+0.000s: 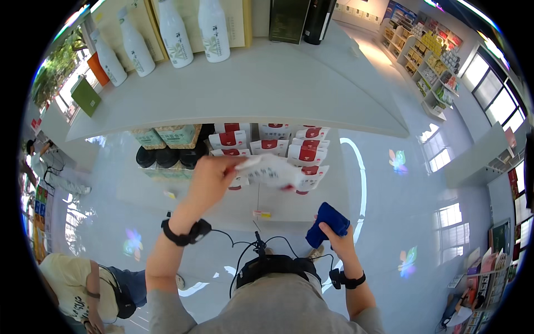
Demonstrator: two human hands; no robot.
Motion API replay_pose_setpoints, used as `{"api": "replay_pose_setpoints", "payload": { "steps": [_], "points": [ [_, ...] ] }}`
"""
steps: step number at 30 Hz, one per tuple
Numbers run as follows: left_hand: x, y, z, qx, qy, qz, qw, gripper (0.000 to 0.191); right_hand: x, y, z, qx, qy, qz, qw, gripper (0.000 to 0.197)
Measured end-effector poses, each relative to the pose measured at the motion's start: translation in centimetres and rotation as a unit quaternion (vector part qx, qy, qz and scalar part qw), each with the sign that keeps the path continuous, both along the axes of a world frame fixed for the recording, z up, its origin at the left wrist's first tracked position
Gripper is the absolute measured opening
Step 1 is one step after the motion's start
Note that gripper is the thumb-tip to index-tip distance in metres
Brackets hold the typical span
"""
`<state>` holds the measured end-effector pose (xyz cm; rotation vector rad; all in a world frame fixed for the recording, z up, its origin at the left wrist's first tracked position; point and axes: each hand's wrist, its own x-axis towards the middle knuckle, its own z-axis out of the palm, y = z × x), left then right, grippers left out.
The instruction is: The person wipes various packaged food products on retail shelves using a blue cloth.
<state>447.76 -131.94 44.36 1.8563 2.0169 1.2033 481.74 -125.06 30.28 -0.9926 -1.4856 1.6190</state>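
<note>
My left hand (212, 177) grips one end of a white and red pouch (269, 172), which is blurred and held over the lower shelf. Behind it, several similar white pouches with red bands (308, 154) stand in rows, partly covered by the held one. Folded in my right hand (338, 240) is a dark blue cloth (328, 224), held away from the shelf at the lower right. Left of the pouches sit several jars with black lids (164, 157), close to my left wrist.
An upper shelf (250, 89) overhangs the pouches and carries white bottles (175, 39), boxes (290, 21) and a green box (86, 96). A price tag (262, 214) lies at the lower shelf's front. Another person (79, 288) is at lower left. Cables (240, 246) hang at my waist.
</note>
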Motion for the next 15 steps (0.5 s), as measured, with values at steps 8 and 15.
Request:
{"api": "replay_pose_setpoints", "payload": {
  "steps": [8, 15],
  "points": [
    [-5.8, 10.4, -3.7, 0.109, 0.384, 0.122, 0.909, 0.022, 3.6, -1.5, -2.6, -0.080, -0.001, -0.078, 0.994, 0.030],
    [-9.2, 19.2, -9.3, 0.134, 0.395, 0.066, 0.907, 0.027, 4.6, -2.6, -2.0, -0.117, 0.029, -0.143, 0.982, 0.026]
  ]
}}
